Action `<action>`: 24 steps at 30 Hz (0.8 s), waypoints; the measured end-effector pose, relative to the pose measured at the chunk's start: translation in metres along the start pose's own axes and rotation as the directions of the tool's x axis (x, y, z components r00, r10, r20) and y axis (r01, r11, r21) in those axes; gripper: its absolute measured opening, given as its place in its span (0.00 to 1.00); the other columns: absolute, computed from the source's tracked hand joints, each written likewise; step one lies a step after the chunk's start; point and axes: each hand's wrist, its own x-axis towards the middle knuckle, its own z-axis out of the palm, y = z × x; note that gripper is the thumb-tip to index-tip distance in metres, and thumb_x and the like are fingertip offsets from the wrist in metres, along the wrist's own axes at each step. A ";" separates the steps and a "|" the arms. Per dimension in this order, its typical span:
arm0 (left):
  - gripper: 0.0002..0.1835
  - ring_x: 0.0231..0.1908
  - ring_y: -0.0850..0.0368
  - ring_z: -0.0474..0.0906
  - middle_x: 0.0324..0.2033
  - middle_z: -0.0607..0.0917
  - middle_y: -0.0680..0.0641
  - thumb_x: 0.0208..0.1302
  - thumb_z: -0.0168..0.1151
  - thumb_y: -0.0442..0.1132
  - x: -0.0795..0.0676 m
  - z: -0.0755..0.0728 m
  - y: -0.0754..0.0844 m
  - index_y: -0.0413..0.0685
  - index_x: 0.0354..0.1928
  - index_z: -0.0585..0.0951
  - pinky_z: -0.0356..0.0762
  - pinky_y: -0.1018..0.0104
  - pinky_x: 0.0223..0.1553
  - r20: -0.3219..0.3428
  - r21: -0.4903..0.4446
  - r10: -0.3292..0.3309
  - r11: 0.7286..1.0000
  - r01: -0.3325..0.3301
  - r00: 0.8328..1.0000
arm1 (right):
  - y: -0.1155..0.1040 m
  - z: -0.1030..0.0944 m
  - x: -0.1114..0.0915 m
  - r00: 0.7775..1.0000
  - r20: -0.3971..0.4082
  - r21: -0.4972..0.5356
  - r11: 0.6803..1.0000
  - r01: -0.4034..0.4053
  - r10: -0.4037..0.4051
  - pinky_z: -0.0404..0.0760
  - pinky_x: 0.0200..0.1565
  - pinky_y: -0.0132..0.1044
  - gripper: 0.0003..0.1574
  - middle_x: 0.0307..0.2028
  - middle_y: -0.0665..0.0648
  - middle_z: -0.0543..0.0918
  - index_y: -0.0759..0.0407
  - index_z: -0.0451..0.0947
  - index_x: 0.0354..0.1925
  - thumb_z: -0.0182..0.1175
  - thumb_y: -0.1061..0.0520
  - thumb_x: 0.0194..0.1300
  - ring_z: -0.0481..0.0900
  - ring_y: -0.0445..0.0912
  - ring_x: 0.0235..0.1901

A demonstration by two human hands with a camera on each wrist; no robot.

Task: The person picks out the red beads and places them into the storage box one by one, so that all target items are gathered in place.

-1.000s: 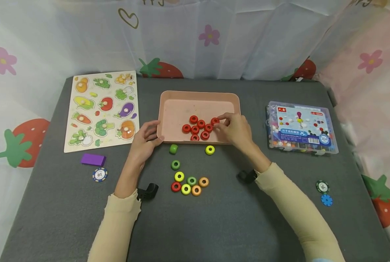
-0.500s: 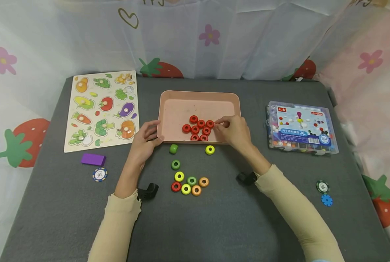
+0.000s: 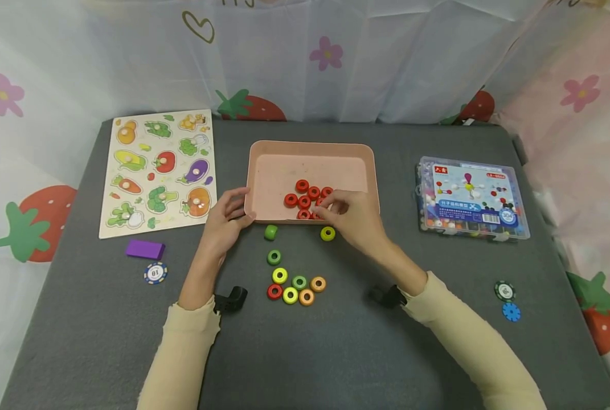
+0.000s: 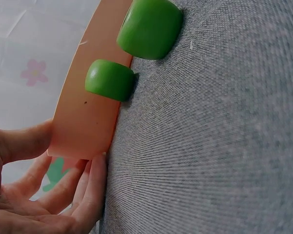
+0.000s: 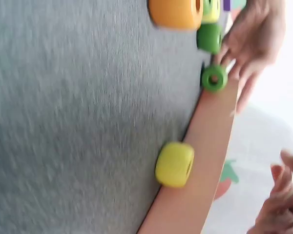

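In the head view, a shallow pink tray [image 3: 310, 149] holds several red ring-shaped beads [image 3: 290, 200] near its front side. My left hand [image 3: 224, 223] holds the tray's front left corner, with the thumb at the rim and the fingers along the end wall. Bent fingers of my right hand [image 3: 353, 219] reach over the tray's front rim, fingertips at the frontmost red beads, partly hiding them. The right wrist view shows that hand [image 5: 278, 200] blurred, with no bead visible in it. A yellow bead [image 3: 327, 234] and a green bead [image 3: 270, 232] lie just outside the front wall.
Green, yellow, orange and red beads [image 3: 290, 295] lie in front of the tray. A vegetable puzzle board [image 3: 158, 171], purple block [image 3: 145, 249] and chip [image 3: 155, 273] are at left. A plastic case [image 3: 473, 199] and two chips [image 3: 504, 291] are at right.
My right hand first nudged red beads leftward at the tray's right part, then moved left and toward the front rim. The beads sit closer together. My left hand stayed at the corner.
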 end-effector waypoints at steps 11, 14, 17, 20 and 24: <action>0.30 0.63 0.48 0.74 0.66 0.76 0.43 0.67 0.62 0.29 0.000 0.000 0.000 0.53 0.70 0.70 0.70 0.55 0.57 -0.002 0.001 -0.011 1.000 0.011 1.000 | -0.017 0.028 -0.030 0.868 0.486 -0.007 0.992 0.123 -0.104 0.69 0.26 0.31 0.17 0.21 0.43 0.75 0.51 0.86 0.46 0.74 0.51 0.59 0.71 0.38 0.19; 0.30 0.63 0.47 0.74 0.66 0.76 0.43 0.67 0.62 0.29 0.000 0.000 0.000 0.51 0.70 0.69 0.70 0.56 0.57 0.003 0.003 -0.003 1.000 0.003 1.000 | -0.020 0.036 -0.038 0.808 0.583 -0.051 0.988 0.149 -0.092 0.68 0.26 0.31 0.21 0.19 0.41 0.74 0.47 0.85 0.51 0.73 0.48 0.59 0.71 0.36 0.18; 0.30 0.64 0.47 0.74 0.66 0.76 0.42 0.67 0.62 0.29 0.000 0.000 0.000 0.51 0.70 0.69 0.71 0.58 0.56 0.003 -0.002 0.005 1.000 -0.005 1.000 | -0.022 0.045 -0.044 0.765 0.637 -0.077 0.979 0.189 -0.097 0.66 0.25 0.30 0.25 0.17 0.41 0.72 0.45 0.84 0.54 0.74 0.45 0.58 0.70 0.34 0.17; 0.30 0.63 0.48 0.74 0.66 0.76 0.43 0.67 0.62 0.29 0.000 -0.001 0.000 0.51 0.70 0.70 0.71 0.59 0.55 0.002 0.000 0.007 1.000 -0.007 1.000 | -0.024 0.053 -0.049 0.739 0.666 -0.088 0.974 0.210 -0.100 0.64 0.24 0.29 0.27 0.15 0.41 0.70 0.45 0.83 0.56 0.74 0.44 0.58 0.68 0.34 0.16; 0.30 0.63 0.48 0.74 0.66 0.76 0.43 0.67 0.62 0.29 0.000 0.000 0.000 0.51 0.70 0.69 0.71 0.61 0.54 0.007 0.000 0.006 1.000 -0.006 1.000 | -0.026 0.061 -0.052 0.743 0.663 -0.127 0.966 0.224 -0.085 0.62 0.22 0.29 0.27 0.15 0.41 0.70 0.45 0.83 0.56 0.73 0.43 0.58 0.66 0.33 0.16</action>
